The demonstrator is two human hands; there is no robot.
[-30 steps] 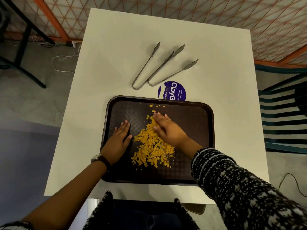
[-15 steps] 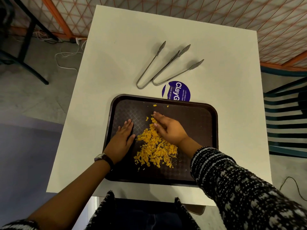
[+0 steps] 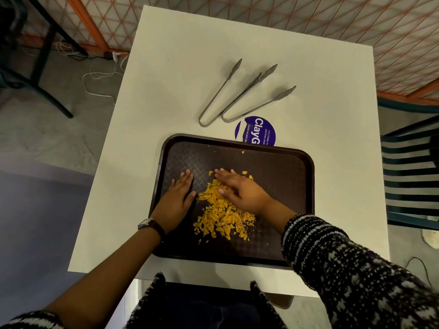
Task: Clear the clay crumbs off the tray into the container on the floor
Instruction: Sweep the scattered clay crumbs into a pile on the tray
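A dark brown tray [image 3: 285,167] lies on the near half of a white table [image 3: 166,79]. A heap of yellow clay crumbs [image 3: 222,217] sits in the tray's middle, with a few stray bits near its far edge. My left hand [image 3: 177,200] rests flat on the tray's left part, fingers straight, just left of the heap. My right hand [image 3: 240,189] lies flat over the heap's far end, fingers spread and pointing left. A brown corner [image 3: 282,301] shows on the floor under the table's near edge; I cannot tell what it is.
Two metal tongs [image 3: 240,91] lie on the table beyond the tray, next to a round purple sticker [image 3: 257,131]. A striped chair [image 3: 411,176] stands to the right. Cables [image 3: 95,77] and a black table leg [image 3: 40,65] are on the floor at left.
My right hand has swept nearer and leftward over the crumbs, drawing the far bits into the heap. My left hand has stayed flat beside the heap.
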